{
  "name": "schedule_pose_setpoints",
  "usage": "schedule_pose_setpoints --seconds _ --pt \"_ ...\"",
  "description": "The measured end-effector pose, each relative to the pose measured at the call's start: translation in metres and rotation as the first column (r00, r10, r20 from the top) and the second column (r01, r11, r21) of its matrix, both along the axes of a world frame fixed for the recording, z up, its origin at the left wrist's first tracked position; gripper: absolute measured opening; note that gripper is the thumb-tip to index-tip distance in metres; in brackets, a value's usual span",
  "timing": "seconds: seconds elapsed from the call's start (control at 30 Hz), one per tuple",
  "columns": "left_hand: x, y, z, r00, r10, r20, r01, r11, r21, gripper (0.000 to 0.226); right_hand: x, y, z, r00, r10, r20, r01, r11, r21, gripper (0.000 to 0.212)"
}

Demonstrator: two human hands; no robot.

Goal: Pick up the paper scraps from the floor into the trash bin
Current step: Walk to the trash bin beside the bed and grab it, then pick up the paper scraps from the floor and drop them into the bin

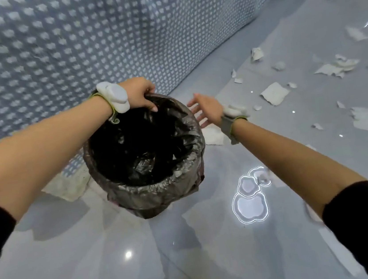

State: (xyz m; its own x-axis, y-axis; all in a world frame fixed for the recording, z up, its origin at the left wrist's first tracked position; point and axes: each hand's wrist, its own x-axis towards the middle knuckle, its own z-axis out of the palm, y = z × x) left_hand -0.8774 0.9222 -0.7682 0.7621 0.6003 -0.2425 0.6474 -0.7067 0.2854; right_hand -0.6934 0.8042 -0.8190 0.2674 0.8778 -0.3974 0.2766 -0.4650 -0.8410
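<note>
Left hand gripping far rim of black-lined trash bin on the floor, right hand empty with fingers spread just beside the rim, paper scraps scattered rightward, patterned cloth behind.

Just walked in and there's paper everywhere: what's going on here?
A person's left hand grips the rim of a round trash bin lined with black plastic. The right hand is open beside the rim, holding nothing. Torn white paper scraps lie scattered on the glossy grey floor beyond it.
</note>
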Motion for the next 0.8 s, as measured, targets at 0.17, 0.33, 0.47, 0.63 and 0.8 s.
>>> schedule_pose_setpoints --seconds 0.17,0.33,0.47,0.63,0.8 --pt "0.023 0.011 -0.011 0.995 -0.089 0.047 0.087 0.995 0.042 0.037 0.052 -0.015 -0.088 0.885 0.168 0.434 -0.025 0.949 -0.316 0.057" --pt "0.017 0.016 -0.025 0.982 -0.160 0.104 0.150 0.984 0.093 0.032 0.029 -0.031 -0.109 0.859 0.179 0.480 0.010 0.931 -0.365 0.064" --pt "0.017 0.015 -0.023 0.979 -0.178 0.101 0.169 0.981 0.096 0.031 0.017 -0.048 -0.130 0.797 0.186 0.574 -0.079 0.975 -0.207 0.036" --pt "0.019 0.014 -0.023 0.980 -0.163 0.113 0.155 0.985 0.078 0.033 0.049 -0.054 -0.126 0.886 -0.042 0.461 0.057 0.998 -0.019 0.012" --pt "0.031 0.005 -0.021 0.985 -0.150 0.089 0.145 0.988 0.055 0.033 0.060 -0.053 -0.017 0.946 -0.321 -0.051 0.310 0.841 0.444 0.010"
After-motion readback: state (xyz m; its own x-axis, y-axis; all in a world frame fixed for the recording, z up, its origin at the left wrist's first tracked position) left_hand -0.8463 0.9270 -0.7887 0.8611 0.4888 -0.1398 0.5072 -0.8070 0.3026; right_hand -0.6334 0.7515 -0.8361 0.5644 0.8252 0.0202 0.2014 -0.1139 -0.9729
